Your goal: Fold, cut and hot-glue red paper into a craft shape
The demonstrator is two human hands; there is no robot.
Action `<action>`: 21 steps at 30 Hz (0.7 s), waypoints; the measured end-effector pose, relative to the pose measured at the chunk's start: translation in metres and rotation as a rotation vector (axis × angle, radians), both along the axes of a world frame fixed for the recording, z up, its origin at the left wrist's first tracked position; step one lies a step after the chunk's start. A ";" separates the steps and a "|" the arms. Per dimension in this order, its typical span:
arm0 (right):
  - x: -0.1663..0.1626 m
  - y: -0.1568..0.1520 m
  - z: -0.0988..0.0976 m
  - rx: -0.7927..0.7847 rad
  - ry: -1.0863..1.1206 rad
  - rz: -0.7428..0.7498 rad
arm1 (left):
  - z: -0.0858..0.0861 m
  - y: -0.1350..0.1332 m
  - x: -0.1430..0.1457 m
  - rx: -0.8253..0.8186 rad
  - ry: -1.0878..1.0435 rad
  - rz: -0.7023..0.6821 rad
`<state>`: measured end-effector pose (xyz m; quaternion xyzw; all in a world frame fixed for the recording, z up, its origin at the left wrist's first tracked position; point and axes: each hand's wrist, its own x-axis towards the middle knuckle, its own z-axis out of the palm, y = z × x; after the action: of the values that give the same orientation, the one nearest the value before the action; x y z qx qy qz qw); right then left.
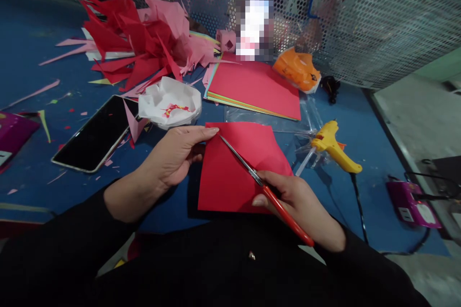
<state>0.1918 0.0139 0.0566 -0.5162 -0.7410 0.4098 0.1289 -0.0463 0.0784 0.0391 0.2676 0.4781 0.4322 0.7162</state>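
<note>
A square sheet of red paper is held up over the front of the blue table. My left hand pinches its upper left corner, thumb on top and the other fingers partly hidden underneath. My right hand is wrapped round the red-handled scissors, which lie slantwise across the paper. Their blades look closed together, with the tip just below my left thumb. I cannot tell whether the blades touch the paper. Behind the sheet lies a stack of coloured paper, red on top.
Red and pink paper scraps heap at the back left. A phone and a white paper-lined bowl sit at left. To the right are a yellow glue gun with its cord, an orange packet and a purple box. Perforated metal stands behind.
</note>
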 end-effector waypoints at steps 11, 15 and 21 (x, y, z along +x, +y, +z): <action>0.001 0.000 -0.002 0.022 -0.011 -0.015 | 0.005 -0.001 0.001 0.005 0.055 0.017; 0.002 0.000 -0.004 0.016 -0.007 -0.020 | 0.008 -0.002 0.002 0.022 0.090 0.037; 0.003 0.000 -0.002 0.019 -0.010 -0.012 | 0.009 -0.002 0.002 0.059 0.113 0.028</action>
<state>0.1946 0.0136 0.0543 -0.5215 -0.7424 0.3992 0.1326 -0.0443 0.0761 0.0477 0.3059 0.5086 0.4401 0.6739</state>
